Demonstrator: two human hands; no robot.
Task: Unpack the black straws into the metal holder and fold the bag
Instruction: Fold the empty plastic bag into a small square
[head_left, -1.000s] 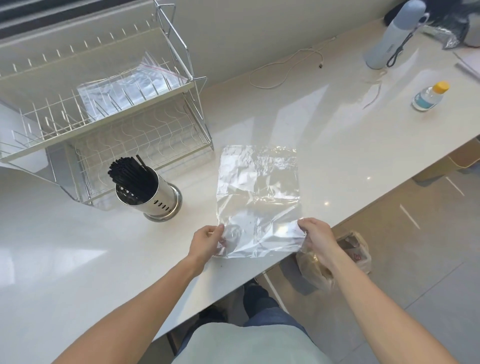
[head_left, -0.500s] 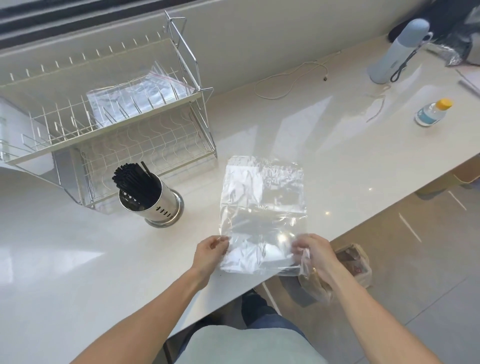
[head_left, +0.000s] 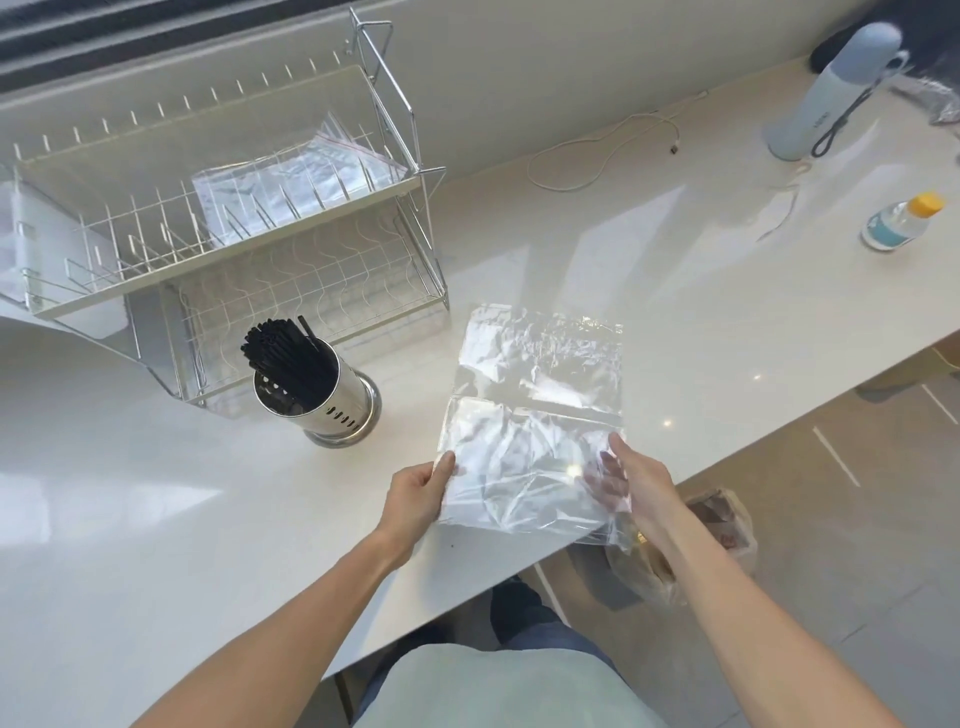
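No readable text found. Small dark mark seen on side of pale blue-grey bottle (head_left: 826, 98), upper right of frame, too blurred to be read. Label noted on small clear bottle with orange cap (head_left: 901, 222), right edge of frame; only teal patch made out, no letters. Print glimpsed on plastic bag on floor (head_left: 719, 525), lower right; not legible.
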